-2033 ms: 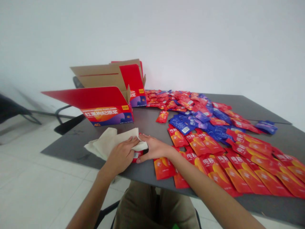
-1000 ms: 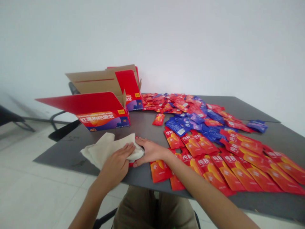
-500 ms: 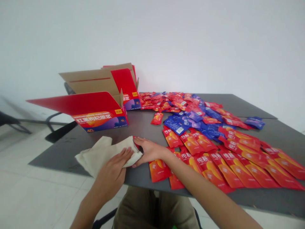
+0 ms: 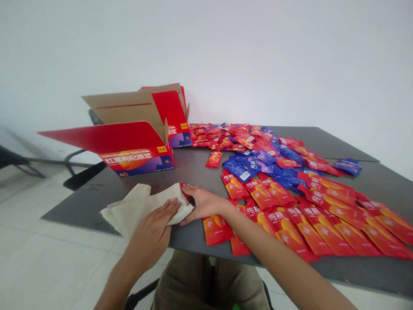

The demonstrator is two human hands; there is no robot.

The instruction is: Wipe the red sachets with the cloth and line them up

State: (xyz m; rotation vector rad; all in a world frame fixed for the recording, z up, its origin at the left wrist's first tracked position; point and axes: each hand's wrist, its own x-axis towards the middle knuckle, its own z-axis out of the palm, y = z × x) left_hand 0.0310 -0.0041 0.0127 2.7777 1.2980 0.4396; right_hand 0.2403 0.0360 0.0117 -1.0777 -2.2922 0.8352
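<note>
A folded cream cloth (image 4: pixel 138 206) lies near the left front of the table. My left hand (image 4: pixel 158 224) grips it from the near side, fingers closed over its top. At the cloth's right end, my right hand (image 4: pixel 201 202) curls round a red pouch (image 4: pixel 185 188), of which only a small strip shows between fingers and cloth. The rest of that pouch is hidden. Just right of the right hand, red-orange pouches (image 4: pixel 216 230) lie in overlapping rows along the table's front.
Open red cartons (image 4: pixel 138 161) stand at the left of the grey table (image 4: pixel 193 172). Behind the rows are a heap of small red sachets (image 4: pixel 232 133) and blue sachets (image 4: pixel 238 168). One red sachet (image 4: pixel 214 159) lies apart. A dark chair (image 4: pixel 84 176) stands beyond the left edge.
Both hands keep nearly the same hold on the cloth and pouch. The view has shifted very slightly.
</note>
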